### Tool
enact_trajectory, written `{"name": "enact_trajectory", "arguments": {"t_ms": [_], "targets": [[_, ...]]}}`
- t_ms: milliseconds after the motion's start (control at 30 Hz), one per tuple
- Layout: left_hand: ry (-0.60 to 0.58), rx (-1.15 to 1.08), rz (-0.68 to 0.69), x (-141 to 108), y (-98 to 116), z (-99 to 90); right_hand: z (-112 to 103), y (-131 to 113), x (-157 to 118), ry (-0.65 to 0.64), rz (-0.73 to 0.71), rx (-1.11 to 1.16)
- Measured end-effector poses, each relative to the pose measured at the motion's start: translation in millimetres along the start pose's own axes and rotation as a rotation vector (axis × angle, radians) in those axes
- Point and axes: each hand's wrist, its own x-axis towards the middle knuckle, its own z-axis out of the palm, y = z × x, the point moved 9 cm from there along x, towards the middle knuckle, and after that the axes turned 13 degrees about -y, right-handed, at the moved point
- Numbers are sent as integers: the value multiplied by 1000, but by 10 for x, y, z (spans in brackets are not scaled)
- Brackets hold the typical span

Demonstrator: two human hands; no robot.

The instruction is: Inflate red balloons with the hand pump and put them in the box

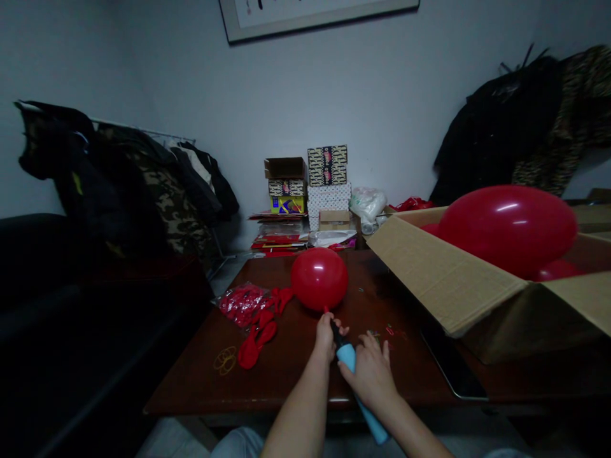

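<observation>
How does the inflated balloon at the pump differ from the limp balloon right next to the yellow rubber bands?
The inflated balloon is swollen and rounded, while the limp balloon is flat. The inflated balloon looks much larger than the limp balloon. The inflated balloon is at the tip of the balloon pump; the limp balloon lies on the table. Both are red.
</observation>
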Motion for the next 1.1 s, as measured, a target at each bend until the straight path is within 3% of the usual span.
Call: {"name": "enact_trajectory", "arguments": {"t_ms": [200,433,700,900,1100], "targets": [[-7,80,17,-2,-47,-21,101,27,-115,-19,20,-5],[10,75,39,-14,-178,12,177,213,-432,-31,10,-22],[49,66,19,-45,-193,-59,475,538,-770,-179,-38,-2],[82,-35,-10,-60,-212,-92,326,470,-719,-98,-41,-29],[73,-90,-40,-66,-218,-125,153,204,-395,-37,-34,-42]]}}
